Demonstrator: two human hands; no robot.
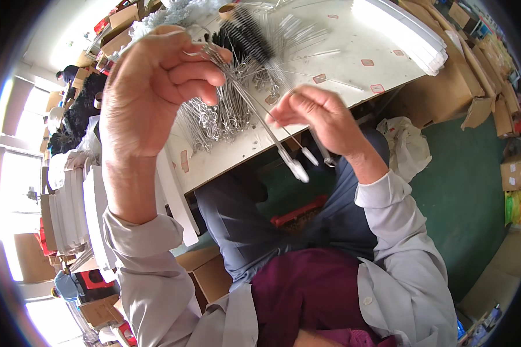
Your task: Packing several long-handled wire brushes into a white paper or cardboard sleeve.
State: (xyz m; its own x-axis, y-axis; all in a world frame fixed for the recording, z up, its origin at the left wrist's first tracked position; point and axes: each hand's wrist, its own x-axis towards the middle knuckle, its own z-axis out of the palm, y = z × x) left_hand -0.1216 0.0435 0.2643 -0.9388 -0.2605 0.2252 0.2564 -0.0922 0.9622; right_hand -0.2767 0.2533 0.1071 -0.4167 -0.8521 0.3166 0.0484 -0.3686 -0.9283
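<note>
My left hand is raised over the table's left part, fingers closed round the looped ends of several thin wire brushes. Their small white tips point down toward my lap. To the right, my right hand has its fingers pinched beside these wires. A large black-bristled bottle brush slants up and away from it; its wire seems to pass behind the fingers and come out below as a loop. Beneath both hands lies a heap of looped wire brush handles, partly covered by my left hand.
The white table carries a fan of white-tipped brushes and a stack of long white strips. Cardboard boxes stand at the right. White cloth hangs by my knee. A red container lies below, between my legs.
</note>
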